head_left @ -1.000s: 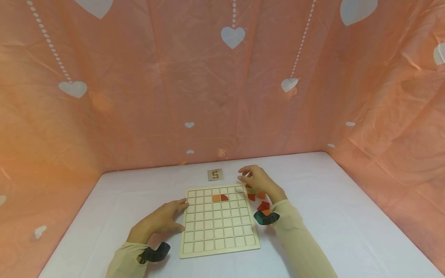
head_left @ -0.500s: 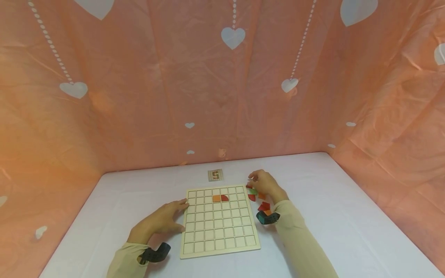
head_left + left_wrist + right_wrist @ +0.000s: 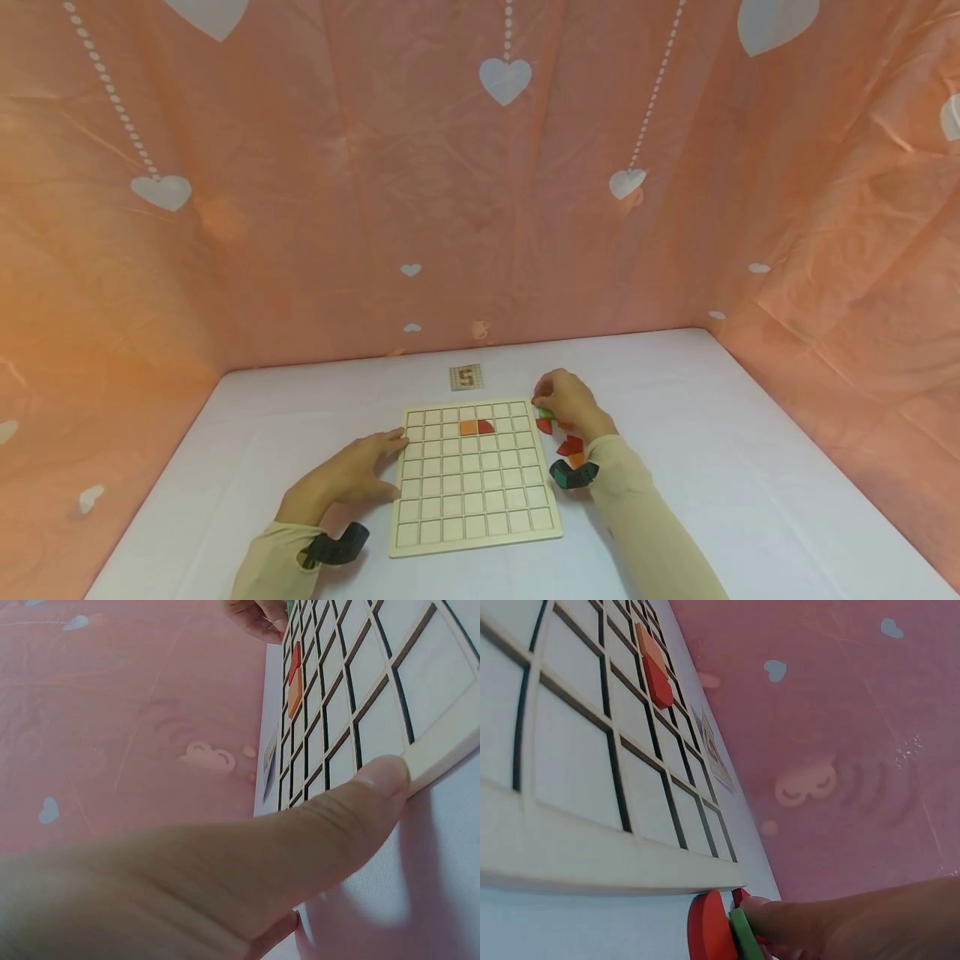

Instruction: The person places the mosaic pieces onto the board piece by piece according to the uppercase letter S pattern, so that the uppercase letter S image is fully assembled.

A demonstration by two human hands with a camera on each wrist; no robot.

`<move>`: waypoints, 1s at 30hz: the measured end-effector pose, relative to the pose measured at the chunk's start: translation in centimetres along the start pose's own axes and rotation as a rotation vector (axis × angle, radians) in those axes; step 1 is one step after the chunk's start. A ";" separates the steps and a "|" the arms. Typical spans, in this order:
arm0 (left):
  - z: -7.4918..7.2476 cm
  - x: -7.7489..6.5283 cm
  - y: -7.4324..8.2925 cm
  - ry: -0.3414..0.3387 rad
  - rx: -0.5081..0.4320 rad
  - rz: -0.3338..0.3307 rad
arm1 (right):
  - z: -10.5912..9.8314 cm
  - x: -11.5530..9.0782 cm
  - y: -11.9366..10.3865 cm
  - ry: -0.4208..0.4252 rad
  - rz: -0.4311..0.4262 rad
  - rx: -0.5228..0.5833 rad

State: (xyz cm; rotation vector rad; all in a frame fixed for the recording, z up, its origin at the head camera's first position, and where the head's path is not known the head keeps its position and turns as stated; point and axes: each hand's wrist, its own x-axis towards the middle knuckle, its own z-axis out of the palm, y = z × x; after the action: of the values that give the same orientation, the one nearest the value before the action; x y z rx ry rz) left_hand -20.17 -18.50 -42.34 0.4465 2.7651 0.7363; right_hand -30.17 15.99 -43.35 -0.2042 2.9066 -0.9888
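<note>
A pale wooden grid board point(image 3: 483, 479) lies on the white table. An orange square tile point(image 3: 468, 427) and a red quarter-round tile point(image 3: 486, 427) sit side by side in its second row from the far edge. My left hand point(image 3: 348, 475) rests at the board's left edge, thumb and fingers spread, the thumb tip point(image 3: 382, 774) touching the rim. Beyond the board's far right corner, my right hand point(image 3: 568, 400) pinches a small red tile point(image 3: 739, 896), mostly hidden by the thumb. Touching that spot are a green tile point(image 3: 744, 934) and another red tile point(image 3: 709, 926).
More loose red tiles point(image 3: 570, 445) and an orange tile point(image 3: 576, 459) lie right of the board, near the right wrist. A small card point(image 3: 466, 377) with an S-like figure lies behind the board. A pink curtain point(image 3: 450, 208) with hearts encloses the table.
My right hand has moved slightly right and down from above the far right corner to the loose tiles, and its fingers have closed on a red one. The left hand stays put.
</note>
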 end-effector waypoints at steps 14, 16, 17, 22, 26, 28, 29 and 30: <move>-0.1 -0.1 0.3 -0.011 -0.007 -0.010 | 0.4 0.4 -0.4 0.028 -0.174 0.194; -0.1 -0.1 0.3 -0.011 -0.006 -0.010 | 0.4 0.3 -0.7 0.035 -0.201 0.238; -0.1 -0.1 0.2 -0.012 -0.004 -0.010 | 0.4 0.3 -0.9 0.037 -0.212 0.254; -0.1 -0.2 0.2 -0.007 -0.006 -0.013 | 0.6 0.1 -2.1 0.035 -0.257 0.332; -0.2 -0.3 0.3 -0.007 -0.007 -0.007 | 1.2 -0.1 -3.4 0.010 -0.310 0.382; -0.2 -0.4 0.3 -0.007 -0.004 -0.006 | 1.5 -0.2 -4.0 -0.013 -0.340 0.399; -0.2 -0.4 0.3 -0.008 -0.003 -0.006 | 1.7 -0.3 -4.3 -0.027 -0.354 0.405; -0.2 -0.4 0.2 -0.007 0.000 -0.007 | 1.9 -0.4 -4.6 -0.042 -0.365 0.415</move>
State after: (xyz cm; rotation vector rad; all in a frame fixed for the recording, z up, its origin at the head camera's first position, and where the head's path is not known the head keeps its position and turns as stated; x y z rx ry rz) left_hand -19.83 -18.55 -41.95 0.4385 2.7584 0.7320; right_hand -29.10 11.30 -42.02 -0.7318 2.5959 -1.5853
